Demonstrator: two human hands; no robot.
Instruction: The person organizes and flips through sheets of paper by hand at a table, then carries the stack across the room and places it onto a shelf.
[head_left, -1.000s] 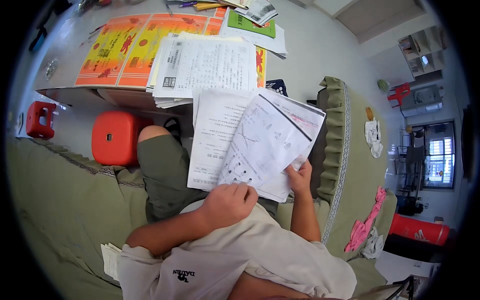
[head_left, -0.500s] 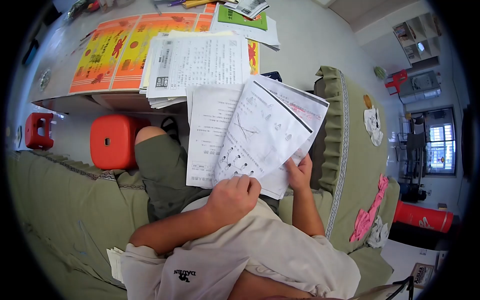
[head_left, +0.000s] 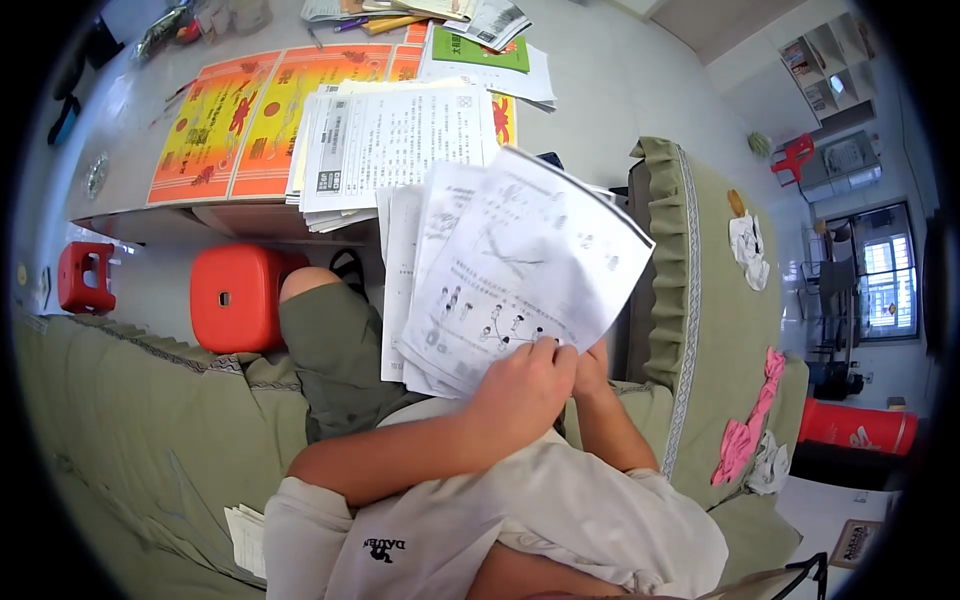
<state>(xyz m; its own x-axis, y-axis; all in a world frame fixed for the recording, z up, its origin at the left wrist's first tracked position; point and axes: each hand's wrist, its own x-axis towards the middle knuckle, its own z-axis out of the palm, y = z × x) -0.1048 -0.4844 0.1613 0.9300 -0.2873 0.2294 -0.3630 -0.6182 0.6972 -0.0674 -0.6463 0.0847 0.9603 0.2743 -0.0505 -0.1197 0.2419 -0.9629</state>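
My left hand [head_left: 522,392] is closed on the lower edge of a printed worksheet [head_left: 520,270] with small drawn figures and pencil lines. Right beside it, my right hand [head_left: 592,372] grips the lower right edge of the papers, its fingers mostly hidden behind them. The worksheet lies tilted over other sheets [head_left: 395,345] above my lap, its right edge curving up. Beyond them, at the table's edge, sits a thick stack of printed papers [head_left: 400,140].
Orange and yellow printed sheets [head_left: 215,125] and a green booklet [head_left: 480,48] lie on the table [head_left: 590,70]. A red stool [head_left: 235,300] stands left of my knee, another [head_left: 85,277] farther left. Green-covered seating [head_left: 700,350] is on the right, with pink cloth [head_left: 740,440].
My left hand has moved right and slightly up, close to my right hand. The top worksheet has shifted right and turned, showing more of its lower part.
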